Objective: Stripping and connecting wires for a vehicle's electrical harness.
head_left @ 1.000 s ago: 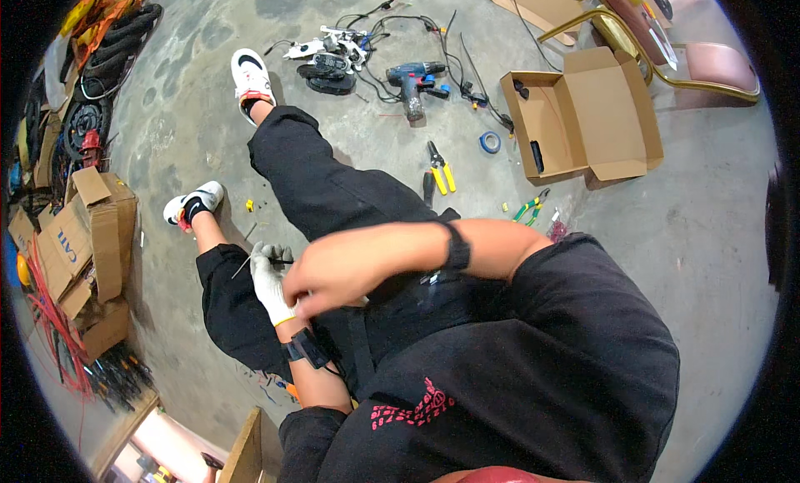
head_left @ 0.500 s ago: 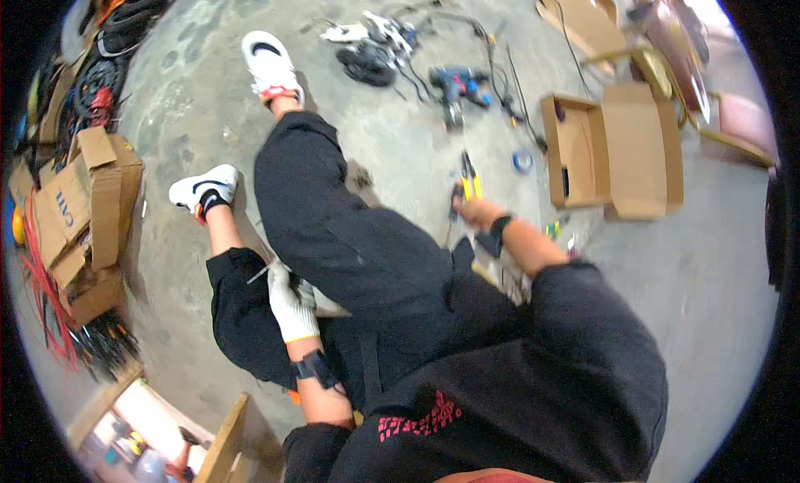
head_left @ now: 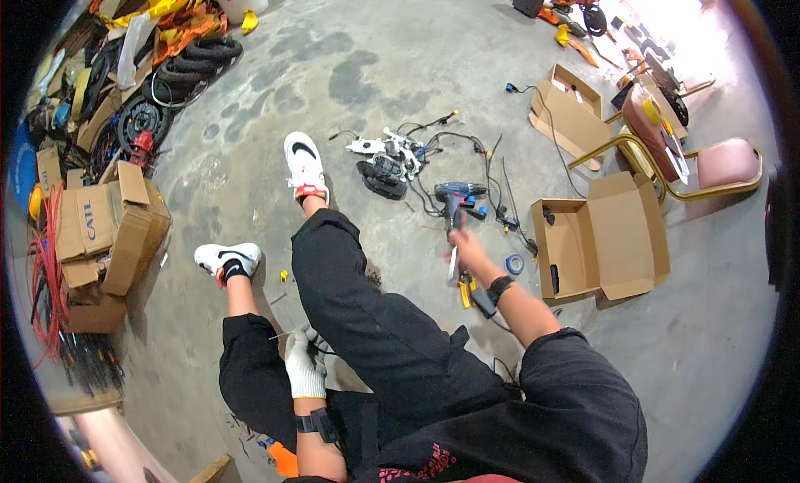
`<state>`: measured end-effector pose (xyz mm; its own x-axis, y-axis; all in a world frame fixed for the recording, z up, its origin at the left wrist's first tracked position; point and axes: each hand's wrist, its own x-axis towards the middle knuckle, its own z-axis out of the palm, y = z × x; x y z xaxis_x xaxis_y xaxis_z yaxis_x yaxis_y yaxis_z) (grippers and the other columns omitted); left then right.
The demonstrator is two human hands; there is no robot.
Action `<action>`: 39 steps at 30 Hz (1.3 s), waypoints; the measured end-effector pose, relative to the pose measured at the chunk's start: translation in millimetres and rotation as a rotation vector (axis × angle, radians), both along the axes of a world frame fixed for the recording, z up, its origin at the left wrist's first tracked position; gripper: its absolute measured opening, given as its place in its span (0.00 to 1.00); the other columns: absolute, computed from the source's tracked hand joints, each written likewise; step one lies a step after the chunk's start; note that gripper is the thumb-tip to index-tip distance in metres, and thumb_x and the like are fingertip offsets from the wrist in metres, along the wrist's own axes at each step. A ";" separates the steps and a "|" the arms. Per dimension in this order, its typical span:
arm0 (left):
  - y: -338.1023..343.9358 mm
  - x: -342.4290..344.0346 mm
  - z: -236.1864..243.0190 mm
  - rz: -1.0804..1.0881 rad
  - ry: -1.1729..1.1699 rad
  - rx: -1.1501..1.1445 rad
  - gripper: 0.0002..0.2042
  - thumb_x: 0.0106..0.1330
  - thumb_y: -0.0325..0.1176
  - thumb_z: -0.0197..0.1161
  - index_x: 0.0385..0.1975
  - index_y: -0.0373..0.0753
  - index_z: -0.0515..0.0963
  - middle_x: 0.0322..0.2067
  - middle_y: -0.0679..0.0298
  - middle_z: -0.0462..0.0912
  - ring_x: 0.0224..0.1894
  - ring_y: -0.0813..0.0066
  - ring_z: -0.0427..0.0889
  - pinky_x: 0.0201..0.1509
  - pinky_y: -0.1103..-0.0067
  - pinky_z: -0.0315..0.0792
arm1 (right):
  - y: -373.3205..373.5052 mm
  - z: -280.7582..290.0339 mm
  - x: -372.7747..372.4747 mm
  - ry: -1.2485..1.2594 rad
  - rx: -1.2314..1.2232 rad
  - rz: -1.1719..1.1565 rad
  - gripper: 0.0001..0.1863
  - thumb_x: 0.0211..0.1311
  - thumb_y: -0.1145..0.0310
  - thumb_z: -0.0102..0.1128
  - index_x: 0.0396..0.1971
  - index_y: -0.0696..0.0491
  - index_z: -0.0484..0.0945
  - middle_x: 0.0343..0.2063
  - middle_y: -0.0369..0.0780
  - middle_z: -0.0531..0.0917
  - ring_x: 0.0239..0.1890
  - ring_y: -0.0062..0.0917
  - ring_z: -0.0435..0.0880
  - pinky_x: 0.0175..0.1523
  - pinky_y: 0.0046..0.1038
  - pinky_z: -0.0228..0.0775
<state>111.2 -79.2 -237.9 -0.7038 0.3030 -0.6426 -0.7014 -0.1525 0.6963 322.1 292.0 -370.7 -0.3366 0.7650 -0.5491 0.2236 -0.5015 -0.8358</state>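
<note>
My left hand, in a white knit glove, is closed beside my left knee. A thin grey strip sticks out of its fingers, and a thin black cable runs out on the other side. My bare right hand, blurred, reaches to the floor just below the handle of a blue and black power drill. Its fingers seem closed round something slim and silvery that I cannot make out. Yellow-handled pliers lie below this hand. To its right is a roll of blue tape.
Beyond the drill lie a white and black mechanical part and several black cables. An open cardboard box stands at right, near a pink-cushioned chair. Cartons, red wires and tyres crowd the left.
The view has tipped up, showing more floor ahead. My right hand has moved away from the yellow-handled pliers, forward to the drill. My left hand stays by the knee with the thin strip.
</note>
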 end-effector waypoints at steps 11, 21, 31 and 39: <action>5.6 2.3 -2.9 -0.067 0.040 -0.022 0.08 0.72 0.36 0.54 0.30 0.42 0.74 0.23 0.68 0.73 0.22 0.75 0.72 0.24 0.79 0.68 | 36.9 12.2 92.9 0.154 -0.268 -0.202 0.20 0.72 0.46 0.43 0.31 0.48 0.71 0.18 0.32 0.72 0.17 0.17 0.70 0.18 0.20 0.59; 1.1 8.5 5.7 -0.134 0.049 -0.017 0.09 0.72 0.36 0.52 0.41 0.37 0.74 0.27 0.65 0.75 0.26 0.73 0.73 0.28 0.77 0.73 | -65.7 -48.8 100.2 -0.026 -0.575 0.088 0.22 0.74 0.52 0.40 0.28 0.54 0.71 0.21 0.40 0.77 0.15 0.22 0.68 0.21 0.27 0.64; -0.8 7.1 13.6 -0.126 0.025 -0.104 0.07 0.70 0.33 0.54 0.38 0.36 0.74 0.26 0.66 0.76 0.26 0.72 0.75 0.29 0.77 0.72 | 38.3 110.2 48.4 -0.654 1.017 1.336 0.15 0.68 0.63 0.49 0.26 0.56 0.77 0.16 0.31 0.74 0.18 0.20 0.74 0.22 0.27 0.63; 13.5 3.6 23.9 -0.102 0.098 -0.085 0.14 0.73 0.40 0.53 0.43 0.34 0.76 0.29 0.60 0.81 0.25 0.72 0.78 0.26 0.77 0.74 | 34.0 80.3 37.1 -0.514 -0.104 0.394 0.21 0.69 0.55 0.50 0.20 0.54 0.75 0.13 0.35 0.70 0.11 0.21 0.64 0.16 0.26 0.54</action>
